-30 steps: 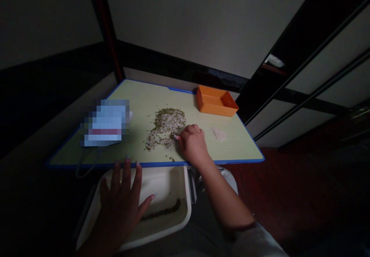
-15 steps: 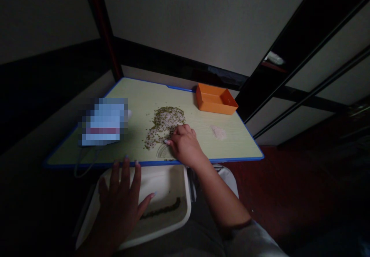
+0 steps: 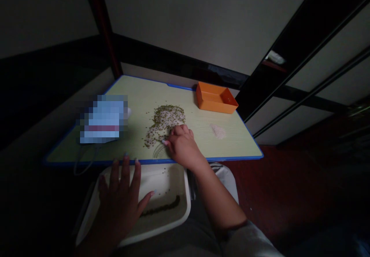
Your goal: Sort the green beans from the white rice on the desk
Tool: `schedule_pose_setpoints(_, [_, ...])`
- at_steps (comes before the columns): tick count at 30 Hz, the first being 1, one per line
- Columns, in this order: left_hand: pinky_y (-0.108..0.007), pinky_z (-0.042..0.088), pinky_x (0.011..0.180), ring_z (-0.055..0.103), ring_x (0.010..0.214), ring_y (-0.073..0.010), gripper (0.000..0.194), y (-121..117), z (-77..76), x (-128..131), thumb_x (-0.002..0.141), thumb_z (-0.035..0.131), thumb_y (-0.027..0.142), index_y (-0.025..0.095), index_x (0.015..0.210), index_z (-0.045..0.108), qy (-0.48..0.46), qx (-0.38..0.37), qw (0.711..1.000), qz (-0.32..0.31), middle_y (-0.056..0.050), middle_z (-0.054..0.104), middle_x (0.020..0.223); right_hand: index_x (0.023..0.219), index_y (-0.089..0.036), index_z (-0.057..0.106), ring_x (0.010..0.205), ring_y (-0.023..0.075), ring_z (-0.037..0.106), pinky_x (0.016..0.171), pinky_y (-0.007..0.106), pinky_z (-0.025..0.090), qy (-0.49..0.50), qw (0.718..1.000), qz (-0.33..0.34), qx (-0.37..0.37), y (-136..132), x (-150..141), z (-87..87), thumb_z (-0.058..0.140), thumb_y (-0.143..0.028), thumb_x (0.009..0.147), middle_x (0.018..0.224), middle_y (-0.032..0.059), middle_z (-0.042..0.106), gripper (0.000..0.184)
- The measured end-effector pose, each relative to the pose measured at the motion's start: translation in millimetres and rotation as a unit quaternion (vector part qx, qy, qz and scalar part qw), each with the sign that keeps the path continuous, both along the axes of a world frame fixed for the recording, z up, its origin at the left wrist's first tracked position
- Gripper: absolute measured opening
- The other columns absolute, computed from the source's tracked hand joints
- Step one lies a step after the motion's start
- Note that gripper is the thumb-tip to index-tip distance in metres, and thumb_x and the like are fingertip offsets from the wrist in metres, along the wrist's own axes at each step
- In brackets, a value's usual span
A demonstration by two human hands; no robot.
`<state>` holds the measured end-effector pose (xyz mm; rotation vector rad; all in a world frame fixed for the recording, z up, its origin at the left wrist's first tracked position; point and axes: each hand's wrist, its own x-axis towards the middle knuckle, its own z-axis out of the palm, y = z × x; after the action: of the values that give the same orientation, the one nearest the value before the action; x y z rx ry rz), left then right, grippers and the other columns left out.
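A mixed pile of green mung beans and pale rice grains [image 3: 168,119] is spread over the middle of the bench [image 3: 144,93], and its near right part is met by the curled fingers of the right hand [image 3: 184,147]. Most of the pile is seen beyond the hand and to its left; the rest is hidden by the knuckles. The right hand is laid low on the bench, its thumb drawn in toward the fingers; whether anything is pinched there cannot be told. Beside the thumb, a protractor-like arc [image 3: 160,151] is seen on the bench near its blue edge.

The left hand [image 3: 119,195] is held with its 5 digits spread above a white basin [image 3: 188,199], set under the near edge of the bench; nothing is gripped by it. In the basin, a dark curved band of beans [image 3: 162,210] is gathered along the near side, with a few loose beans scattered farther in.

To the right of the right hand, well apart from it, 1 small heap of pale rice [image 3: 218,131] is seen. Behind that heap, an orange box [image 3: 216,105] is placed near the far edge.
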<state>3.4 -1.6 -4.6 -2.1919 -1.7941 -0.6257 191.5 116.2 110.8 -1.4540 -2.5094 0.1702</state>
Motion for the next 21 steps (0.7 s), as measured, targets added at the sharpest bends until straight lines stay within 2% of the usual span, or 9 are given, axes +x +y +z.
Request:
schedule_pose_setpoints(6, [-0.082, 0.017, 0.120, -0.004, 0.160, -0.0450, 0.089, 0.3, -0.8, -1.8, 0.092, 0.049, 0.041, 0.016, 0.160, -0.004, 0.002, 0.007, 1.000, -0.013, -0.028, 0.007, 0.171, 0.091, -0.019, 0.073, 0.113, 0.0250, 0.046, 0.096, 0.040, 0.037, 0.059, 0.998, -0.003, 0.023, -19.9, 9.4, -2.4, 0.055, -0.030, 0.102, 0.114, 0.0095, 0.062, 0.022])
schedule_pose_setpoints(11, [-0.081, 0.021, 0.120, 0.000, 0.160, -0.0450, 0.092, -0.3, 1.5, -0.8, 0.092, 0.051, 0.040, 0.019, 0.159, -0.009, 0.007, -0.010, 1.000, 0.003, -0.028, 0.008, 0.170, 0.084, -0.019, 0.067, 0.103, 0.0231, 0.050, 0.095, 0.036, 0.040, 0.141, 0.983, -0.096, 0.069, -21.1, 42.6, -1.9, 0.052, -0.021, 0.101, 0.101, 0.0082, 0.064, 0.023])
schedule_pose_setpoints(15, [-0.082, 0.022, 0.118, -0.001, 0.159, -0.0465, 0.090, 0.6, 0.9, -1.0, 0.092, 0.049, 0.039, 0.018, 0.159, -0.007, 0.001, 0.000, 1.000, -0.005, -0.028, 0.006, 0.170, 0.080, -0.020, 0.065, 0.096, 0.0236, 0.051, 0.091, 0.035, 0.042, 0.152, 0.963, -0.180, 0.130, -13.5, 71.9, -4.2, 0.053, -0.021, 0.101, 0.092, 0.0077, 0.064, 0.024])
schedule_pose_setpoints(21, [-0.082, 0.021, 0.118, 0.003, 0.159, -0.0460, 0.092, 3.5, -3.3, -2.7, 0.091, 0.052, 0.038, 0.021, 0.160, -0.007, -0.009, 0.018, 1.000, -0.009, -0.026, 0.006, 0.171, 0.081, -0.019, 0.069, 0.096, 0.0231, 0.053, 0.089, 0.034, 0.042, 0.135, 0.950, -0.222, 0.172, -5.6, 91.5, -9.3, 0.057, -0.021, 0.100, 0.091, 0.0075, 0.066, 0.022])
